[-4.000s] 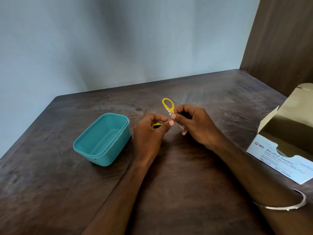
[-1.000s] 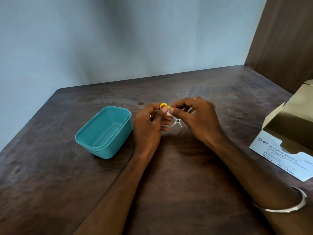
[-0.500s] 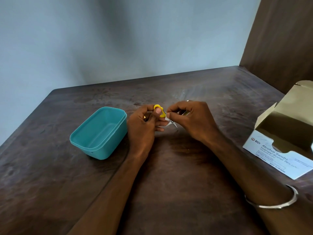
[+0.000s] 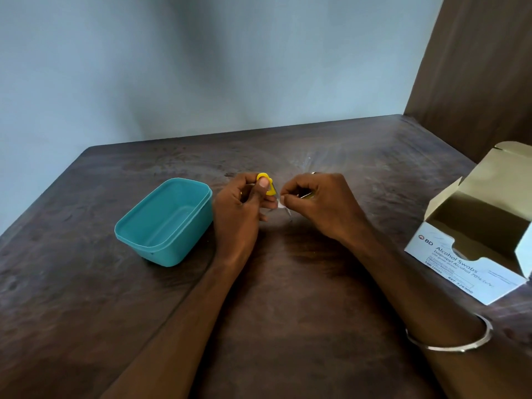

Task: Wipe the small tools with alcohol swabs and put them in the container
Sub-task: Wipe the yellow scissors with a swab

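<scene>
Left hand (image 4: 240,208) grip holds scissors (image 4: 266,185); right hand (image 4: 319,205) pinches swab (image 4: 281,202); container (image 4: 165,220) at 9 o'clock.

A: What can you not see well?

B: The small scissors (image 4: 267,188). The left hand (image 4: 239,208) covers most of the yellow handle, and the blades are blurred.

A: And the swab (image 4: 281,203)?

B: Only a white corner shows between the fingers of the right hand (image 4: 319,205). Also, the picture's right edge cuts the alcohol swab box (image 4: 472,263).
</scene>
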